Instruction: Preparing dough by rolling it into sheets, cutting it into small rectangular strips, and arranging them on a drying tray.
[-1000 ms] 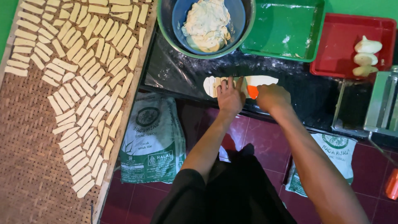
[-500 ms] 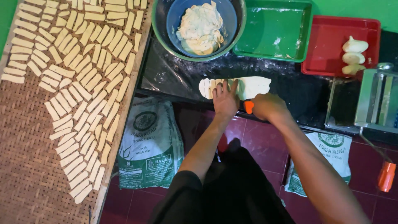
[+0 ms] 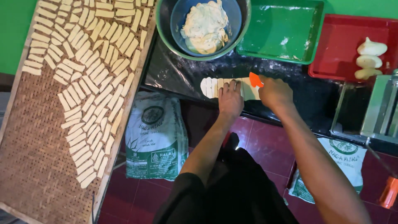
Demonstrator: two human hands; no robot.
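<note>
The left hand (image 3: 230, 99) lay flat, fingers spread, pressing down on the pale flattened sheet of dough (image 3: 230, 88) that stretched across the black, flour-dusted tabletop (image 3: 178, 72). The right hand (image 3: 274, 92) was closed around a small orange plastic scraper (image 3: 255, 79), its blade set against the sheet near the right end.

A second earlier the sheet looked like one uncut oval, with the scraper held near its lower edge. By this moment the left part of the sheet showed several parallel cut lines dividing it into narrow strips, and the scraper had shifted to the upper right part. Judging from that, the cutting was well along, with only the portion under and beside the right hand left whole.

To the left, a woven brown bamboo tray (image 3: 37, 166) carried many rows of similar pale strips. Above the sheet stood a blue bowl of soft dough (image 3: 206, 27) nested in a green basin (image 3: 162, 29); beside it were an empty green plastic tray (image 3: 282, 31) and a red plastic tray (image 3: 338, 49) holding three dough lumps (image 3: 369, 58). A metal roller machine (image 3: 381, 108) stood at the right edge.
</note>
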